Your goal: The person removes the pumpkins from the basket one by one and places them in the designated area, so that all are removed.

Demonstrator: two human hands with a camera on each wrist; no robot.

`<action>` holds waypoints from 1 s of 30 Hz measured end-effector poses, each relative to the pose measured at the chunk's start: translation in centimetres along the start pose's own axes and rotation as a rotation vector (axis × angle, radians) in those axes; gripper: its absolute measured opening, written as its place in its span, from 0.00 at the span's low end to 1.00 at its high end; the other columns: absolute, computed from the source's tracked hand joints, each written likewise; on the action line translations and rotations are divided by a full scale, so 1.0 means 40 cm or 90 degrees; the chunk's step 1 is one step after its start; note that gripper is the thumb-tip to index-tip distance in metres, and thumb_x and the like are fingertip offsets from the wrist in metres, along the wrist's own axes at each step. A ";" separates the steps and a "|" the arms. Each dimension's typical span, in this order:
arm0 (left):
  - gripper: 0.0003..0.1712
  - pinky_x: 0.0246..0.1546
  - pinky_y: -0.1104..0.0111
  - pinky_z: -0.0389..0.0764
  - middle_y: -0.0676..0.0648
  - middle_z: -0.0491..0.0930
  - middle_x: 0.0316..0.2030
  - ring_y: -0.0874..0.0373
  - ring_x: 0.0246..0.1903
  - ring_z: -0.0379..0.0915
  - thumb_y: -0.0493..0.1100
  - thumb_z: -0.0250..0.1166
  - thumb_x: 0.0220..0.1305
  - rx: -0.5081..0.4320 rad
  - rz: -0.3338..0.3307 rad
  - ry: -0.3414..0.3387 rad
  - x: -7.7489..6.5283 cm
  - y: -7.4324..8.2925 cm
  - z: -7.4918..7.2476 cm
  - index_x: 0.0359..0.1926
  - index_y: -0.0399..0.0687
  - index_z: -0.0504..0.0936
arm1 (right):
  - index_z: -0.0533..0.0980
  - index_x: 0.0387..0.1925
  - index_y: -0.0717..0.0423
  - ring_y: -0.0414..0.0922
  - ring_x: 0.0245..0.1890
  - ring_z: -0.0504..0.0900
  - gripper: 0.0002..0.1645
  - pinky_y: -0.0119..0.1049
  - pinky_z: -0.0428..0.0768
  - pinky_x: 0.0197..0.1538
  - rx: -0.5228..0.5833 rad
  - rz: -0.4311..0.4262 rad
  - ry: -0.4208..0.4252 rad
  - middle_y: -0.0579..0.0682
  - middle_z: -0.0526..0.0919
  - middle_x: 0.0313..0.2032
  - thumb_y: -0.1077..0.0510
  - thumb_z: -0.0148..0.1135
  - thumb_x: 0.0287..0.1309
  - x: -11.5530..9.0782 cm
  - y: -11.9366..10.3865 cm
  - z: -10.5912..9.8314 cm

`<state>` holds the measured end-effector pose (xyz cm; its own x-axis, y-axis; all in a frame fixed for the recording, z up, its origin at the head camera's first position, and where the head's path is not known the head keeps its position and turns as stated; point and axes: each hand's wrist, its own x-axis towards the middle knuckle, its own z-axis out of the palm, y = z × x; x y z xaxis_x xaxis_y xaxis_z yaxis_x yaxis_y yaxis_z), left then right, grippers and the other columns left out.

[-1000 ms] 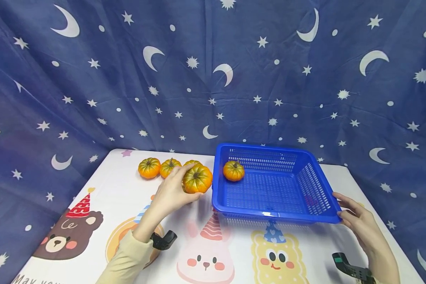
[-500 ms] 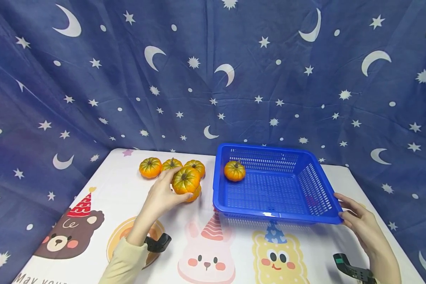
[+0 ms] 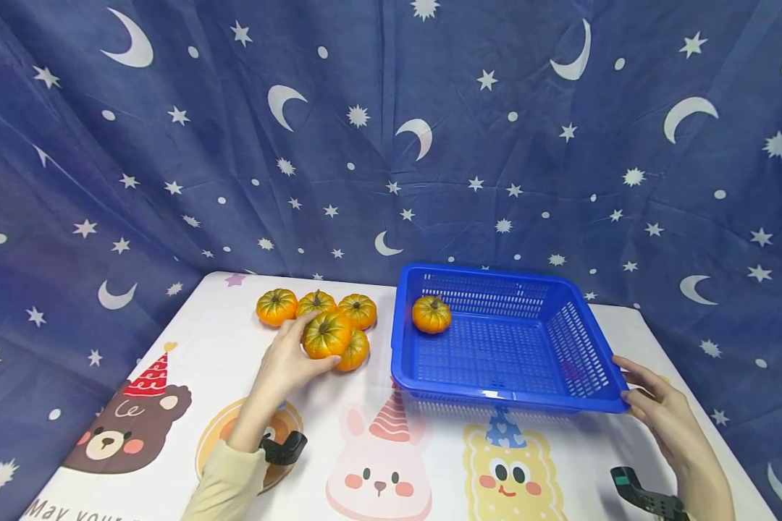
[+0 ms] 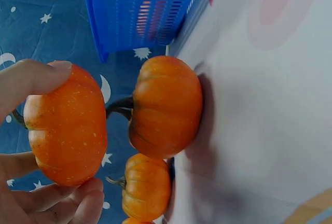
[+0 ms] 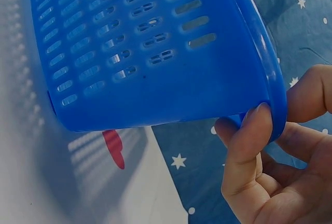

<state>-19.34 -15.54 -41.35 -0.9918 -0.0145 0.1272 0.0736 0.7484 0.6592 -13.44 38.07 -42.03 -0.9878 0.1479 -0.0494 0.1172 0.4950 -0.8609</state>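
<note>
My left hand (image 3: 288, 367) holds a small orange pumpkin (image 3: 326, 336) with a green-streaked top, thumb on one side and fingers on the other. In the left wrist view the held pumpkin (image 4: 70, 130) is raised above a standing pumpkin (image 4: 168, 107), whose stem reaches close to its underside. Behind and beside it on the table are more pumpkins, among them a front one (image 3: 355, 352), a right one (image 3: 358, 311) and a left one (image 3: 276, 307). My right hand (image 3: 665, 409) grips the right rim of a blue plastic basket (image 3: 489, 398); the right wrist view shows fingers around that rim (image 5: 275, 89).
One pumpkin (image 3: 431, 315) sits inside the basket at its left end. A white tablecloth (image 3: 443, 456) with cartoon animals covers the table. Behind it hangs a dark blue curtain (image 3: 339, 145) with moons and stars.
My left hand has moved left and slightly down with the pumpkin, from beside the basket to over the pumpkin group, uncovering the right and front ones. The right hand and basket stay put.
</note>
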 end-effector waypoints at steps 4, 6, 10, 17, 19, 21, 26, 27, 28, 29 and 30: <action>0.50 0.58 0.41 0.68 0.34 0.66 0.63 0.33 0.58 0.68 0.55 0.75 0.46 -0.003 -0.010 -0.001 0.009 -0.018 -0.003 0.69 0.47 0.63 | 0.59 0.71 0.56 0.22 0.39 0.73 0.32 0.19 0.78 0.39 -0.005 -0.004 0.001 0.32 0.64 0.46 0.64 0.50 0.66 0.000 -0.002 0.002; 0.51 0.59 0.40 0.67 0.33 0.65 0.63 0.32 0.59 0.67 0.56 0.74 0.46 -0.008 -0.018 0.001 0.012 -0.025 -0.009 0.69 0.47 0.63 | 0.58 0.71 0.58 0.22 0.39 0.73 0.33 0.19 0.78 0.39 -0.011 -0.001 -0.001 0.35 0.63 0.48 0.63 0.49 0.66 0.001 -0.006 0.002; 0.51 0.58 0.40 0.67 0.32 0.65 0.63 0.31 0.59 0.66 0.55 0.74 0.47 -0.012 -0.029 0.008 0.018 -0.033 -0.021 0.69 0.47 0.62 | 0.57 0.71 0.60 0.21 0.38 0.72 0.33 0.19 0.78 0.39 -0.022 -0.003 0.000 0.37 0.63 0.49 0.64 0.49 0.66 0.002 -0.011 0.000; 0.51 0.60 0.37 0.62 0.31 0.61 0.65 0.29 0.62 0.62 0.55 0.73 0.48 -0.012 -0.060 0.007 0.026 -0.053 -0.033 0.70 0.45 0.61 | 0.58 0.71 0.59 0.22 0.38 0.73 0.32 0.19 0.78 0.39 -0.019 -0.009 0.002 0.33 0.63 0.47 0.64 0.49 0.66 0.002 -0.008 -0.003; 0.51 0.61 0.37 0.62 0.31 0.61 0.66 0.29 0.63 0.61 0.55 0.73 0.48 -0.015 -0.066 0.009 0.029 -0.063 -0.034 0.70 0.45 0.61 | 0.58 0.71 0.58 0.22 0.38 0.73 0.32 0.19 0.78 0.39 -0.018 -0.008 0.002 0.33 0.63 0.47 0.64 0.49 0.66 0.001 -0.005 -0.003; 0.51 0.62 0.38 0.61 0.31 0.61 0.66 0.31 0.63 0.61 0.55 0.73 0.48 -0.019 -0.070 0.013 0.031 -0.074 -0.034 0.70 0.45 0.61 | 0.58 0.71 0.57 0.22 0.38 0.73 0.32 0.19 0.78 0.39 -0.019 -0.008 0.003 0.33 0.63 0.47 0.64 0.49 0.66 0.001 -0.003 -0.003; 0.51 0.61 0.40 0.63 0.31 0.63 0.63 0.32 0.62 0.62 0.54 0.73 0.47 -0.019 -0.082 0.019 0.034 -0.102 -0.031 0.69 0.45 0.61 | 0.57 0.71 0.58 0.21 0.38 0.72 0.32 0.18 0.77 0.39 -0.026 -0.003 0.002 0.37 0.63 0.48 0.63 0.49 0.66 0.001 -0.002 -0.001; 0.51 0.61 0.40 0.63 0.31 0.64 0.62 0.32 0.61 0.63 0.54 0.73 0.47 -0.016 -0.084 0.018 0.034 -0.106 -0.030 0.69 0.44 0.61 | 0.57 0.71 0.59 0.21 0.38 0.72 0.32 0.18 0.77 0.39 -0.028 -0.002 0.003 0.38 0.63 0.49 0.63 0.49 0.66 0.001 -0.002 0.000; 0.51 0.60 0.40 0.64 0.31 0.65 0.61 0.32 0.61 0.63 0.54 0.73 0.47 -0.012 -0.086 0.016 0.034 -0.110 -0.029 0.69 0.44 0.61 | 0.57 0.71 0.59 0.21 0.39 0.71 0.32 0.18 0.77 0.39 -0.029 -0.001 0.003 0.39 0.63 0.49 0.63 0.49 0.66 0.001 -0.002 0.000; 0.51 0.60 0.40 0.64 0.30 0.65 0.60 0.32 0.60 0.64 0.54 0.72 0.47 -0.009 -0.087 0.013 0.035 -0.114 -0.027 0.69 0.44 0.61 | 0.57 0.71 0.59 0.21 0.39 0.71 0.32 0.18 0.77 0.39 -0.030 -0.001 0.003 0.39 0.63 0.50 0.63 0.48 0.66 0.001 -0.002 0.001; 0.51 0.59 0.40 0.64 0.30 0.65 0.60 0.32 0.60 0.64 0.54 0.72 0.48 -0.005 -0.089 0.009 0.035 -0.117 -0.026 0.69 0.43 0.61 | 0.57 0.71 0.59 0.21 0.39 0.71 0.32 0.18 0.77 0.39 -0.031 -0.001 0.003 0.39 0.63 0.50 0.63 0.48 0.66 0.000 -0.002 0.001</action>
<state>-20.97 -19.75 -43.50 -0.9908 -0.1282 0.0439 -0.0648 0.7327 0.6774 -13.47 37.99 -42.00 -0.9876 0.1503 -0.0452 0.1199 0.5368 -0.8352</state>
